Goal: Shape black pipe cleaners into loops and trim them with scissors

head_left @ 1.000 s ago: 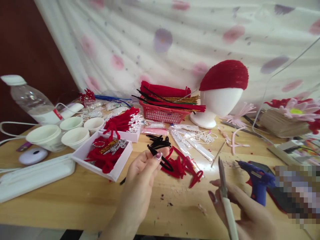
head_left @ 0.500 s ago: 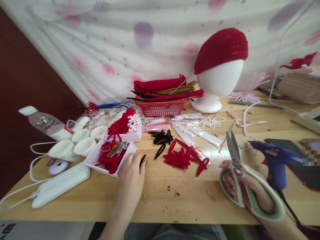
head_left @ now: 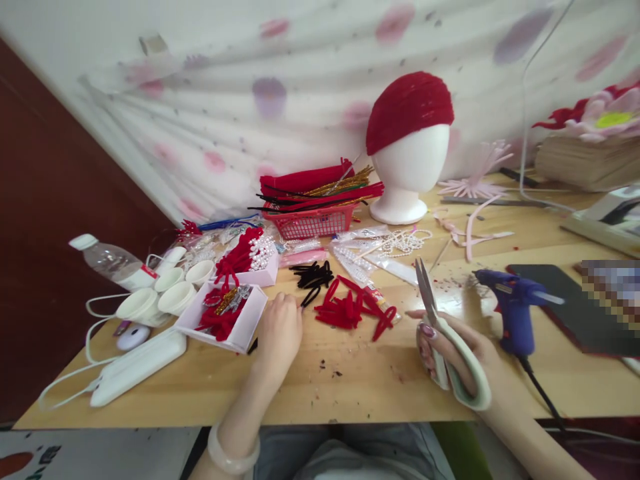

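Black fuzzy wires (head_left: pixel 313 276): short bent pieces in a small heap on the wooden table (head_left: pixel 350 383), just beside the left hand and next to the red pieces (head_left: pixel 350 310).
Left hand (head_left: pixel 280 331): knuckles up, fingers curled at the edge of the heap; whether it pinches a piece, I cannot tell.
Right hand (head_left: pixel 453 357): closed through the handles of the scissors (head_left: pixel 440 327), blades nearly together, tips pointing up and away.
Doing it well: in my judgement, take one piece only, lift it free, keep the blades away from the fingers.
Materials: soft fuzzy wires; smooth pale plastic handles; thin metal blades.
Near things: white box (head_left: pixel 227 319) with red trims, blue glue gun (head_left: pixel 513 303) standing at the right.
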Available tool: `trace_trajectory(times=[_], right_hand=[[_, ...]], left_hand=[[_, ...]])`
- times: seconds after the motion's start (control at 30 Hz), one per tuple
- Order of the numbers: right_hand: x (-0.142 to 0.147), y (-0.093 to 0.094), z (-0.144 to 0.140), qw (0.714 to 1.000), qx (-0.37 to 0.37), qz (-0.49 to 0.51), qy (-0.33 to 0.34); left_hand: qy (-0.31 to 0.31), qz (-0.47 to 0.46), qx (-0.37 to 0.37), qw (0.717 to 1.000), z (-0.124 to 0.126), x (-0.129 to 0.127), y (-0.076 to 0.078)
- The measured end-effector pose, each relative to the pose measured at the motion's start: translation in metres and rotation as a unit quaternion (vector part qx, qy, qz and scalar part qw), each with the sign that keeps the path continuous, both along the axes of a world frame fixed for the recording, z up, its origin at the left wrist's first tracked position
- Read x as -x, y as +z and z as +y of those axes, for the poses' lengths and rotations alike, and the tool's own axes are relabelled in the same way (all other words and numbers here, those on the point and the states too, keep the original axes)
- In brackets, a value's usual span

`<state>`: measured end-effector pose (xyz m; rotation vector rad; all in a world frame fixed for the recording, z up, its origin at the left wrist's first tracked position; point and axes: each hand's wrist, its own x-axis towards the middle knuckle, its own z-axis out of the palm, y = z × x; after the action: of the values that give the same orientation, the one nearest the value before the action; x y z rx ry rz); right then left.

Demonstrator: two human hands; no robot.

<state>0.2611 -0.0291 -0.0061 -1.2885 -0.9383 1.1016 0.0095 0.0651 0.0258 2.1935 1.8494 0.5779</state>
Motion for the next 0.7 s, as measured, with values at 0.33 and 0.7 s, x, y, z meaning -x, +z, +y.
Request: trace_trajectory(times=[0.33,0.7], right_hand=[[-0.028,0.000,-0.008,0.886,0.016,-0.460,-0.063],[-0.007,0.030,0.007,0.698,-0.001,-0.715,0.033]], left_hand=[[-0.019,-0.328,0.008,0.945,-0.047,0.013,-0.012],[0.025,-0.575,0.083,0.813,-0.071,0.008,-0.012]])
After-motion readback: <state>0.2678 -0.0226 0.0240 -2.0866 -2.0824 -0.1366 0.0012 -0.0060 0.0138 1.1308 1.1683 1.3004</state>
